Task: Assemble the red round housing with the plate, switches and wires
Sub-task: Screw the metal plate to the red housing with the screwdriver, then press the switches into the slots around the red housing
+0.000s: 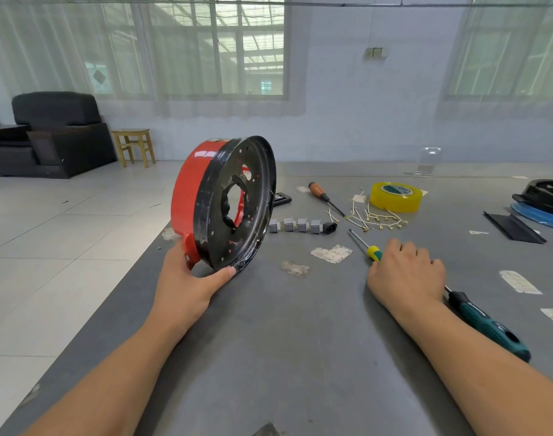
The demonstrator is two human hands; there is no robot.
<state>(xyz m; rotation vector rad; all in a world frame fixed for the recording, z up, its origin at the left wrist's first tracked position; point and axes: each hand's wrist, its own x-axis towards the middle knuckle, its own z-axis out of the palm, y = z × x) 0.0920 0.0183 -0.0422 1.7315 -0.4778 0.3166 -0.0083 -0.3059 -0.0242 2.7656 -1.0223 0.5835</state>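
The red round housing [188, 190] stands tilted on its edge near the table's left side, with the black plate [237, 202] on its face turned toward the right. My left hand [187, 278] grips its lower rim, thumb on the plate's edge. A row of grey switches [295, 225] with a black socket lies just right of the housing. Short wires [375, 217] with brass terminals are scattered beyond them. My right hand [405, 275] lies over the handle of a yellow-green screwdriver [364, 245], fingers curled on it.
An orange-handled screwdriver [324, 196] and a yellow tape roll [396, 196] lie at the back. A teal-handled screwdriver [485, 322] lies beside my right forearm. Black and blue parts [542, 199] sit at the far right. The table's left edge [137, 262] runs next to my left hand.
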